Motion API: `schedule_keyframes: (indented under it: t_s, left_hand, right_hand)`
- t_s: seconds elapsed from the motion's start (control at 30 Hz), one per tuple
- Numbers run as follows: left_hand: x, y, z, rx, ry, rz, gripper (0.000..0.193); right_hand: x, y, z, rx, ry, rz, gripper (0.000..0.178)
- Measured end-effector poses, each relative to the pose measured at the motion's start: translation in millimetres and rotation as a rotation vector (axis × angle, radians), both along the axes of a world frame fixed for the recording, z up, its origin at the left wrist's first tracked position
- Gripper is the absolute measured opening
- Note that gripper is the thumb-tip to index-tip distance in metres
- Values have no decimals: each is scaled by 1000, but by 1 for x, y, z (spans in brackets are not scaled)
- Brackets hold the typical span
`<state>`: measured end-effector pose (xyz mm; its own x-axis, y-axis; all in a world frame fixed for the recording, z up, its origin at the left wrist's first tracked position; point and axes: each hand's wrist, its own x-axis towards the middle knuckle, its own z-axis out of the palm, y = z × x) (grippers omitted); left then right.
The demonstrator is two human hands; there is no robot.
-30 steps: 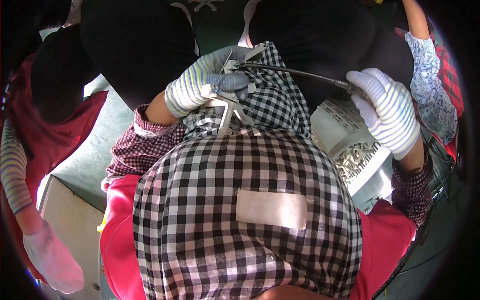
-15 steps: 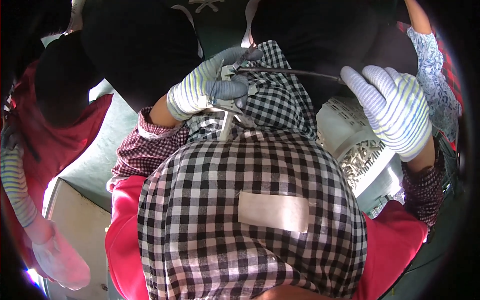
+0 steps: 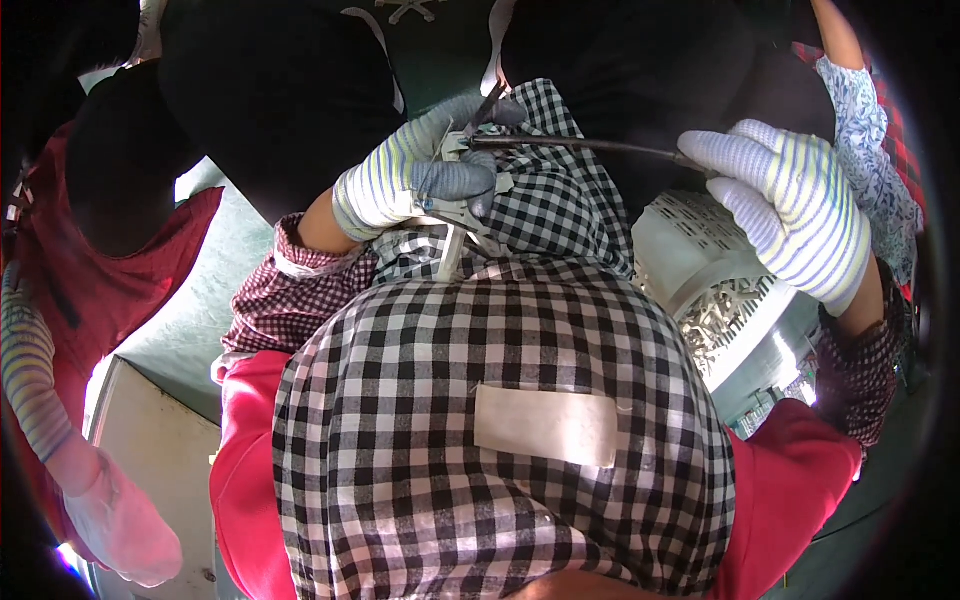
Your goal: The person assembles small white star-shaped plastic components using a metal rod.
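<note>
My left hand (image 3: 420, 175), in a striped glove with grey fingers, is closed around a small white plastic part (image 3: 455, 245). A piece of it sticks out below the fingers toward my checked apron (image 3: 500, 340). A short dark strip (image 3: 486, 104) shows at the fingertips. My right hand (image 3: 790, 205), also gloved, grips the right end of a thin dark rod (image 3: 590, 146). The rod runs nearly level across to my left hand, its other end at the white part. What exactly the left fingers cover is hidden.
At the right stands a white perforated basket (image 3: 655, 235), with many small white pieces (image 3: 715, 315) beside it. On the left is a co-worker in red with a striped glove sleeve (image 3: 28, 350). Another person's patterned sleeve (image 3: 855, 130) is at the far right. Large dark shapes fill the top.
My right hand has shifted slightly right and its fingers have re-gripped around the rod's end. The dark strip at my left fingertips is tilted more upright. The co-worker's arm at left has moved slightly.
</note>
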<state>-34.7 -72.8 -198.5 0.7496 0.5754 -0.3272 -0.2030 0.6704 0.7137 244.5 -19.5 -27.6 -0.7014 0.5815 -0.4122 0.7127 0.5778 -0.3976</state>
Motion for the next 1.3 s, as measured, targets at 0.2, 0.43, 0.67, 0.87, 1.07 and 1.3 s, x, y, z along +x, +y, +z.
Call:
schedule_keyframes:
  t_s: [0.2,0.43,0.67,0.87,1.07,1.3]
  left_hand:
    - [1,0,0,-30,20,-30,61]
    - [6,0,1,-113,-24,-14,72]
    - [-3,29,41,21,-22,287,64]
    - [-6,39,74,64,-187,421,73]
    - [14,53,81,302,-271,569,72]
    - [16,63,66,147,-54,408,48]
  right_hand:
    - [4,4,-6,-222,120,-128,26]
    - [9,3,-8,-417,120,-334,27]
    - [8,18,-1,-215,356,-490,29]
    - [-51,-1,-53,-328,649,-967,22]
    - [-86,10,-77,-635,1178,-983,15]
    - [-76,35,-49,-352,1008,-828,21]
